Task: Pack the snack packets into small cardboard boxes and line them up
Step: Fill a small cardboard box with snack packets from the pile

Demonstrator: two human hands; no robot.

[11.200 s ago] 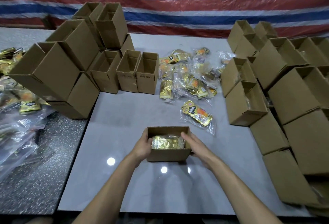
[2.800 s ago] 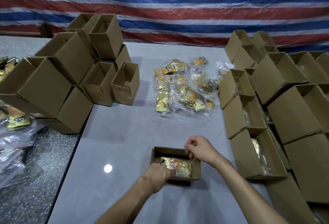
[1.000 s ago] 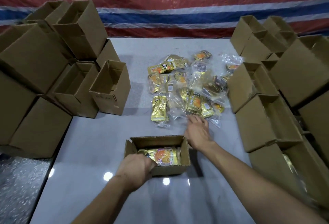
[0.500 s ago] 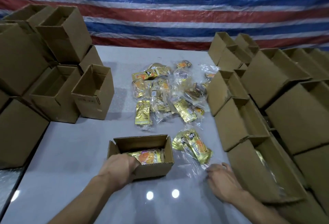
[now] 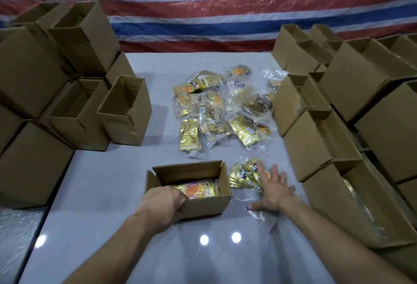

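Half a second on, the right hand (image 5: 273, 191) had slid forward from the near edge of the clear bag (image 5: 243, 174) onto it, and a second ago that bag was not yet pulled from the pile. The hand lay flat on the bag, fingers spread and straight, gripping nothing. The bag, holding a few gold packets, lay on the table (image 5: 112, 193) just right of the box (image 5: 203, 207).

The left hand (image 5: 162, 202) gripped the box's near left corner, fingers curled over the rim and inside. The box stood open, with one packet (image 5: 198, 190) lying flat in it.

Farther out, the pile (image 5: 216, 112) of loose packets sat mid-table, still large. To the left stood the empties (image 5: 126, 112), stacked and open. To the right ran the row (image 5: 316, 143) of boxes, the nearest showing a packet inside; whether the farther ones were filled I could not tell. A striped tarp (image 5: 203, 13) hung behind.

By my reckoning the job was partly done: this box seemed to want the bag next, and many packets and empties remained.
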